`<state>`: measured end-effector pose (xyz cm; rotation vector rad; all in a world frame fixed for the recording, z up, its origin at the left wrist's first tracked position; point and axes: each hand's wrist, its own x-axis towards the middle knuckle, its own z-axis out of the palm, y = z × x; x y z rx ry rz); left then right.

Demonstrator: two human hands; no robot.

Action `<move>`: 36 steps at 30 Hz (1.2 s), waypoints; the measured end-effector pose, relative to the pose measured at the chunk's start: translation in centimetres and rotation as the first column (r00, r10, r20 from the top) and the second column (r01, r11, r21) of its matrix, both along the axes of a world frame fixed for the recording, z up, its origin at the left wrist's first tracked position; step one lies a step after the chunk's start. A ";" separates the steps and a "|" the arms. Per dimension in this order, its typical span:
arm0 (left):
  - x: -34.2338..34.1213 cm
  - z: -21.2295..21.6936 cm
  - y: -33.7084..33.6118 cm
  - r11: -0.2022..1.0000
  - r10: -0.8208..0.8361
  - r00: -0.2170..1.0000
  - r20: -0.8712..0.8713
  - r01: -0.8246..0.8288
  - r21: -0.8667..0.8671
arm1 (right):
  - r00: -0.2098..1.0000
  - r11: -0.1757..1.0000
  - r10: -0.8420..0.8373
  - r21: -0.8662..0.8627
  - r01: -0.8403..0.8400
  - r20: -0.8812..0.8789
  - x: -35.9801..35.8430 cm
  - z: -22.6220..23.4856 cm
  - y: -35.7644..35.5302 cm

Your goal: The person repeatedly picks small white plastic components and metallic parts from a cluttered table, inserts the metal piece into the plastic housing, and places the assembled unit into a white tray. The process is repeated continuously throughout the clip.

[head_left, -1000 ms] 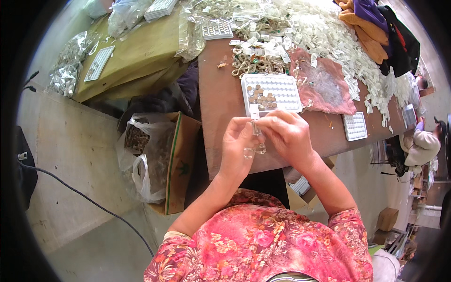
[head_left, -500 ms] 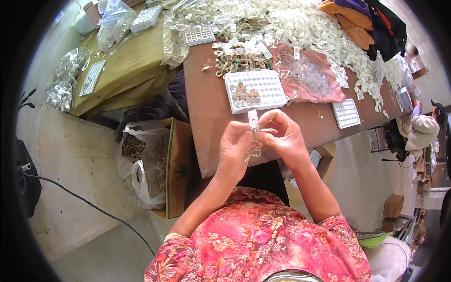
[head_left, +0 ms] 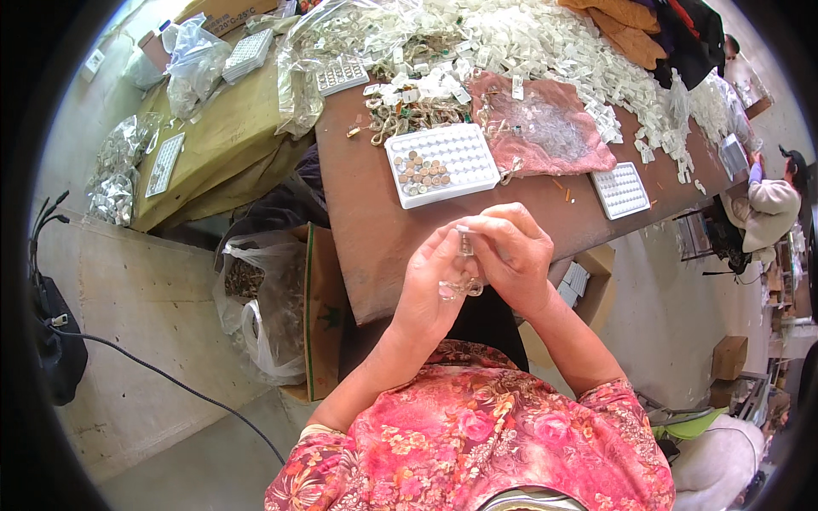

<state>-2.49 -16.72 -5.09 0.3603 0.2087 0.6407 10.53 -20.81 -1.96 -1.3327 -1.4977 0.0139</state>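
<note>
Over the near edge of the table, both my hands are closed together on a small bracelet-like strand (head_left: 460, 290). Its clear loop hangs below my fingers, and a small pale tag or clasp (head_left: 465, 244) shows between them. My left hand (head_left: 426, 277) pinches it from the left. On the other side, my right hand (head_left: 515, 255) grips its upper end with thumb and forefinger; the fingers hide part of it. Just beyond the hands lies a white tray (head_left: 456, 197) with rows of hollows. Several small round brown and silvery pieces (head_left: 423, 175) sit in its left part.
A pink cloth (head_left: 588, 149) lies right of the tray, and another white tray (head_left: 620, 191) beyond it. Heaped clear tags (head_left: 511, 38) and tangled cords (head_left: 413, 117) cover the table's far side. A cardboard box with a plastic bag (head_left: 271, 319) stands at left. Another person (head_left: 771, 200) sits far right.
The white tag that stuck up above my fingertips is now mostly covered by them. My right hand has closed further over the strand's top. The view has shifted slightly.
</note>
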 end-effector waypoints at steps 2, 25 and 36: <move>-0.2 0.4 0.0 0.999 -0.011 1.000 -0.003 0.011 -0.041 | 0.992 0.992 0.123 0.012 -0.123 -0.003 0.6 0.0 0.1; 2.2 -1.0 0.5 0.972 -0.016 1.000 0.012 0.019 -0.236 | 0.954 0.990 0.138 -0.029 -0.135 0.266 5.2 -0.1 -0.3; 0.9 -3.0 2.3 0.974 0.226 0.972 -0.065 -0.223 0.048 | 0.890 0.860 -0.150 -0.387 0.332 0.431 16.0 -2.1 3.8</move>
